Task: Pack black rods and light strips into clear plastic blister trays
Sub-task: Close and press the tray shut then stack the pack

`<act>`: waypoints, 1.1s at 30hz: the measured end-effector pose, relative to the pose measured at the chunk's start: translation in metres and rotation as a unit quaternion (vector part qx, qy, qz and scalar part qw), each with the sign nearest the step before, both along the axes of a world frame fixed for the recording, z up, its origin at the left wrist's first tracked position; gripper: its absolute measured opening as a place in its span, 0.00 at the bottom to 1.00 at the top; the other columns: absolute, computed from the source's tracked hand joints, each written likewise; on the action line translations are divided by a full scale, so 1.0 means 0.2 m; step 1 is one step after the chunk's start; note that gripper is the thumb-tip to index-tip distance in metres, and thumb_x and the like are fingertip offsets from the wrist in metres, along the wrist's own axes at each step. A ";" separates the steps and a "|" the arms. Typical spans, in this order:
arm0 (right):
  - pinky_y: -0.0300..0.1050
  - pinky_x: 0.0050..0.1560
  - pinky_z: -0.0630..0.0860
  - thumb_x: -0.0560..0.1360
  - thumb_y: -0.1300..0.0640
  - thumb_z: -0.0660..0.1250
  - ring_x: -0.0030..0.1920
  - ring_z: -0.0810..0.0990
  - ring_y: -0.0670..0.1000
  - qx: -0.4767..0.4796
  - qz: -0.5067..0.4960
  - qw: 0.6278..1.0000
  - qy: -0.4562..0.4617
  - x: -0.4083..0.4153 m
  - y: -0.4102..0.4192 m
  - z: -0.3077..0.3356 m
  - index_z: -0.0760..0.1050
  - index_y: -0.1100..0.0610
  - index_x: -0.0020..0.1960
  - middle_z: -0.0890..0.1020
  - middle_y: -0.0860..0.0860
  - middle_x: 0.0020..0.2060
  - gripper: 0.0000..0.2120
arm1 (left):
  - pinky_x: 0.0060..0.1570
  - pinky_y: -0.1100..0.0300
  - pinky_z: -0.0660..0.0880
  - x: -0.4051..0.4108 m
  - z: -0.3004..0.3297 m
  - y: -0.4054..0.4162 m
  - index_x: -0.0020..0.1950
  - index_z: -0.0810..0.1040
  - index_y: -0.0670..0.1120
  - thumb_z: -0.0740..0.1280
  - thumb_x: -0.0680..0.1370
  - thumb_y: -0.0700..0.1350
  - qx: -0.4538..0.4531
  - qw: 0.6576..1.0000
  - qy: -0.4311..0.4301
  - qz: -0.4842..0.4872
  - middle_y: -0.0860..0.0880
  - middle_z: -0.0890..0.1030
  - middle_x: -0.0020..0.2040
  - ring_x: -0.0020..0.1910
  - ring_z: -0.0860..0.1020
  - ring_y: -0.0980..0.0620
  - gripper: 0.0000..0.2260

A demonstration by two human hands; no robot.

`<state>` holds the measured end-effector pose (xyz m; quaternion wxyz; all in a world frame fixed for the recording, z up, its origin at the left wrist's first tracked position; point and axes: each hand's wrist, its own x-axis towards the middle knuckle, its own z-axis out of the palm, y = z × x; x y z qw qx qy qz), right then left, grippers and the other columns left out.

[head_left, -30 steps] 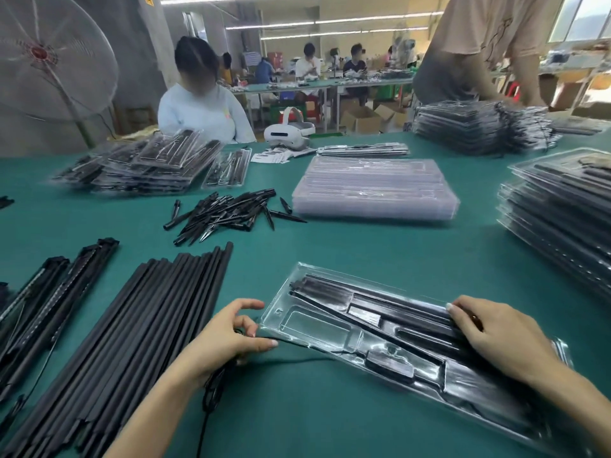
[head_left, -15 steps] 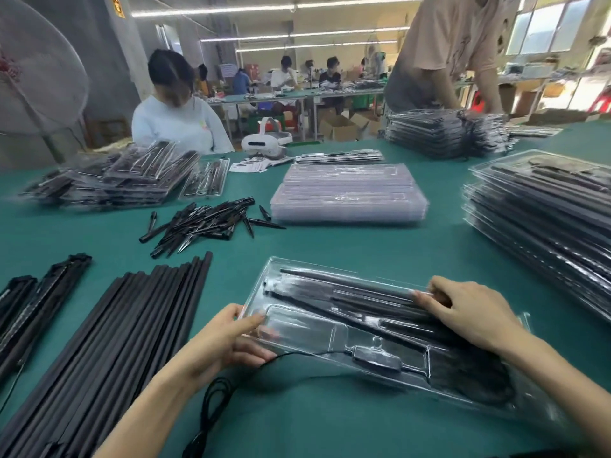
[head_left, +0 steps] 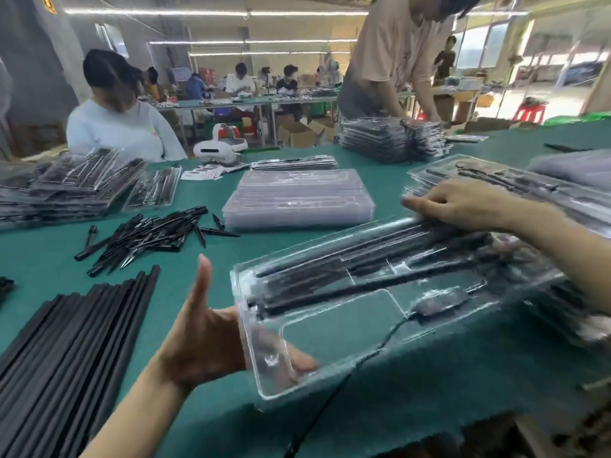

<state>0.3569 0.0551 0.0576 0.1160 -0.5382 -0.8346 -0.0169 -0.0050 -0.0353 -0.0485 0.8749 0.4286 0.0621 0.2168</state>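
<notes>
Head view: left hand (head_left: pixel 205 345) cups near end of filled blister tray (head_left: pixel 330 328) from below, thumb up, right hand (head_left: pixel 463 203) lies flat-fingered on far end w/ rods (head_left: pixel 380 259) seated, its cable (head_left: pixel 334 391) dangling — looks nearly packed, loose rods (head_left: pixel 66 358) left of left hand remain.

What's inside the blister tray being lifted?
The blister tray holds black rods, a small black controller with its cable; its near-left pocket looks empty. The right hand covers the far end.
</notes>
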 end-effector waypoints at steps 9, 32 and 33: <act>0.42 0.49 0.58 0.81 0.45 0.53 0.29 0.62 0.53 0.076 0.117 0.976 -0.169 -0.19 0.11 0.21 0.57 0.54 0.27 0.63 0.50 0.23 0.25 | 0.52 0.52 0.76 0.55 0.04 -0.04 0.60 0.77 0.42 0.75 0.62 0.66 0.071 0.981 0.177 0.039 0.37 0.79 0.55 0.49 0.80 0.44 0.36; 0.61 0.74 0.51 0.77 0.36 0.57 0.77 0.49 0.59 -0.154 -0.183 0.965 -0.105 0.44 0.18 0.12 0.43 0.49 0.79 0.48 0.53 0.78 0.39 | 0.44 0.61 0.73 1.92 0.45 0.22 0.69 0.67 0.32 0.55 0.82 0.42 0.206 0.902 0.292 0.243 0.33 0.72 0.66 0.64 0.73 0.36 0.19; 0.61 0.74 0.50 0.79 0.38 0.55 0.77 0.48 0.60 -0.139 -0.179 0.968 -0.104 0.44 0.20 0.07 0.43 0.49 0.79 0.47 0.53 0.78 0.35 | 0.42 0.60 0.75 1.90 0.45 0.24 0.68 0.69 0.32 0.55 0.82 0.41 0.248 0.884 0.311 0.244 0.32 0.73 0.65 0.63 0.74 0.35 0.18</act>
